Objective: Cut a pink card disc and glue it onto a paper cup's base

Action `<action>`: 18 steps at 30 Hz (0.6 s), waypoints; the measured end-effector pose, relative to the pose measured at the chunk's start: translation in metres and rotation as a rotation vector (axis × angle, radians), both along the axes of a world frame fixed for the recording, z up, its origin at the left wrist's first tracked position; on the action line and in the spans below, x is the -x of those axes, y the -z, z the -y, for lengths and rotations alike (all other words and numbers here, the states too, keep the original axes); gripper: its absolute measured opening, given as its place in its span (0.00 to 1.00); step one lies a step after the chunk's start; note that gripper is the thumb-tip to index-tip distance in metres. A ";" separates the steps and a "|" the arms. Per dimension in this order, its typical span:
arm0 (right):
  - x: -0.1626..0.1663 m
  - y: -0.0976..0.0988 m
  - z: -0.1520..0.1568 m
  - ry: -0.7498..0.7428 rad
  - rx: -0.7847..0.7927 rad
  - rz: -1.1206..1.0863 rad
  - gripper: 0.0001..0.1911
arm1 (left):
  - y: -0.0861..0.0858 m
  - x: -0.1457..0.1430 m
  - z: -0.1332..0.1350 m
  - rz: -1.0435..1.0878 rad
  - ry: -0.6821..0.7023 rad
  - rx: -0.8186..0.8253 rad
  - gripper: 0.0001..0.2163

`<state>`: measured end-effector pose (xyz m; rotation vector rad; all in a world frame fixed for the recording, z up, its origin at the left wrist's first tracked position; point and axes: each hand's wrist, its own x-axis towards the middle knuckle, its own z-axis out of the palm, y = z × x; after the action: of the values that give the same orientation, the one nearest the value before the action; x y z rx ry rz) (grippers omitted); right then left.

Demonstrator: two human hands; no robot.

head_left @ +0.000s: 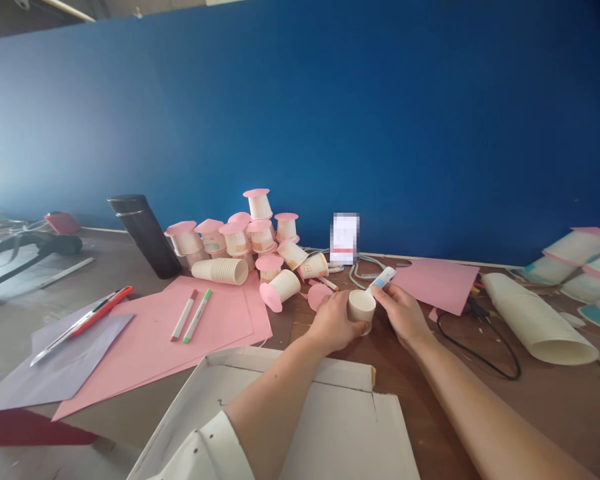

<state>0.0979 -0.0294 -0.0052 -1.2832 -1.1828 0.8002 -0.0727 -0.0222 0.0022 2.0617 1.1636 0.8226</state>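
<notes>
My left hand (333, 321) is closed around a small white paper cup (361, 307), held just above the brown table with its mouth towards me. My right hand (403, 309) grips a white glue tube (381, 280) with a blue band, its tip at the cup's rim. Just left of the cup lies a pink paper disc (319, 295). Behind stands a pile of paper cups with pink paper lids (240, 235), some upright and some tipped over.
Pink paper sheets (180, 340) carry two markers (191, 315). A red utility knife (87, 320) lies on grey paper. A black flask (145, 235), a sleeve of stacked cups (221, 271), a white cardboard box (330, 413), a black cable (480, 347) and rolled paper (535, 320) surround my hands.
</notes>
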 end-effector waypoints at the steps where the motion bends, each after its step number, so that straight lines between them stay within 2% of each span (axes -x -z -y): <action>1: 0.000 0.000 0.000 0.001 0.002 0.003 0.18 | 0.000 0.000 0.000 -0.001 0.001 -0.001 0.25; 8: 0.001 -0.001 0.001 0.034 0.014 0.022 0.19 | 0.000 0.001 0.001 -0.001 0.007 0.001 0.23; 18: 0.002 0.003 0.001 0.063 -0.004 -0.019 0.20 | 0.000 0.000 0.001 0.042 0.028 0.006 0.26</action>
<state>0.0955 -0.0309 -0.0080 -1.3008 -1.1226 0.7616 -0.0726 -0.0234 0.0022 2.0411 1.1114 0.8439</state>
